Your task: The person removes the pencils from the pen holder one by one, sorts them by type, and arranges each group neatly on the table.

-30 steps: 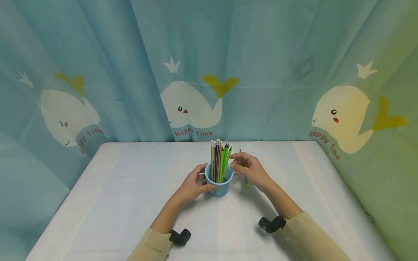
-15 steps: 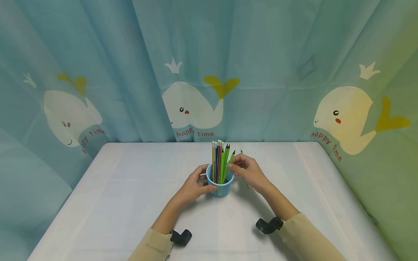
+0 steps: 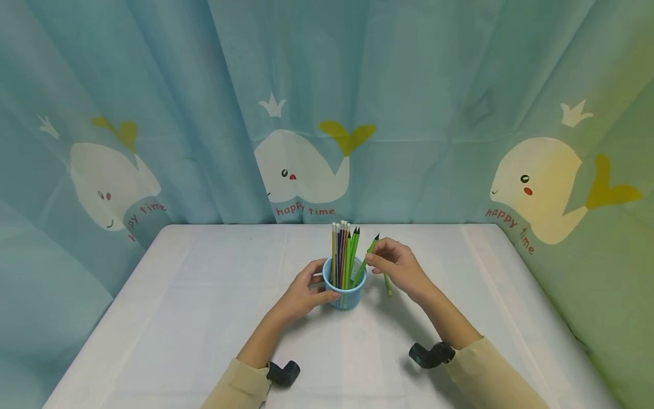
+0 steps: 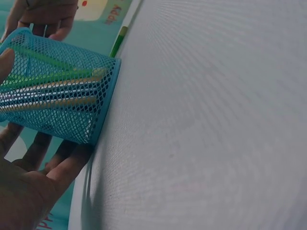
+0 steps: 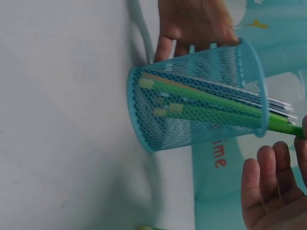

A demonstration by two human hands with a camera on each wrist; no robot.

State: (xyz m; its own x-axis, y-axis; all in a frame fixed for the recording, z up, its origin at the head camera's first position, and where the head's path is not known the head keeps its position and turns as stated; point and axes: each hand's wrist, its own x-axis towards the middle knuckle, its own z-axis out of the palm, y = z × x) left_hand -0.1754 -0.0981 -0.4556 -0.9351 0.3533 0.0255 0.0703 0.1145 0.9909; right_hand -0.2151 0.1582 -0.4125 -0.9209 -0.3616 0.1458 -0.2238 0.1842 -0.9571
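A light blue mesh pencil cup (image 3: 344, 301) stands upright on the table, with several pencils in it. My left hand (image 3: 304, 291) holds the cup from the left, thumb in front and fingers round the far side. Between thumb and fingertips, my right hand (image 3: 401, 270) pinches a green pencil (image 3: 360, 272). That pencil leans right against the cup's rim, its dark point up and its lower end inside. Other green pencils (image 3: 349, 258) and several with white erasers (image 3: 338, 250) stay upright in the cup. In the left wrist view the mesh wall (image 4: 62, 124) shows pencil ends inside.
One more green pencil (image 3: 388, 286) lies on the white table (image 3: 214, 295), right of the cup and partly behind my right hand. A blue curtain (image 3: 419, 113) with printed whales hangs along the table's far edge.
My right hand has come to the cup's rim, taken a green pencil between thumb and fingers, and tilted it away to the right. The left hand keeps its hold on the cup.
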